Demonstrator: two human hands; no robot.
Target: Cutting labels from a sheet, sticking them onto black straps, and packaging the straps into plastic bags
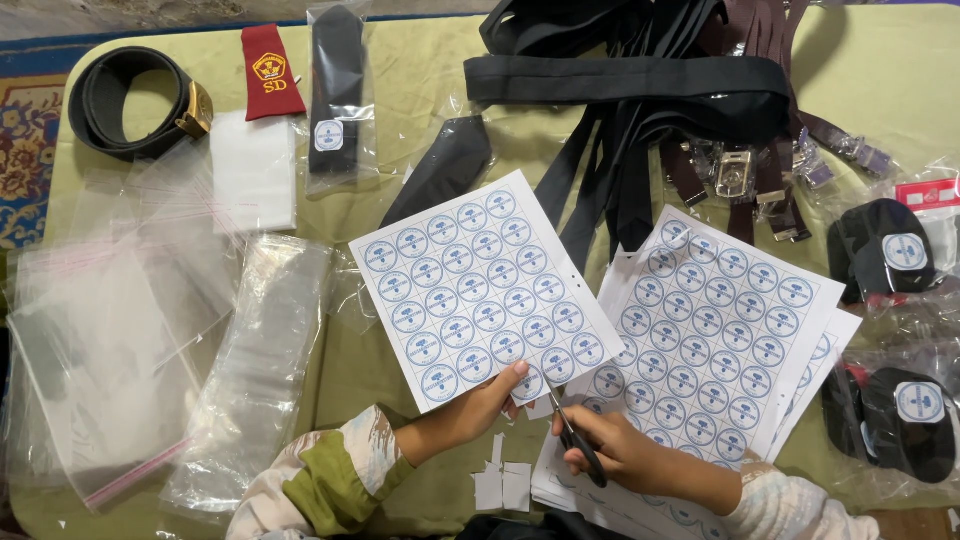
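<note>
Left hand (478,402) holds sticker sheet (485,288); right hand (610,447) grips scissors (575,432) (blades at edge).

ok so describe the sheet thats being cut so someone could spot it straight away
On the green table, look at the near edge where the two hands meet. The left hand lifts one white sticker sheet of round blue labels, scissors in the right hand at its bottom edge. Unlike the flat stack beside it, it is single and tilted.

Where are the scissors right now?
The scissors are in the right hand, low in the head view, right of centre, blades at the bottom edge of the sticker sheet held by the left hand.
</note>
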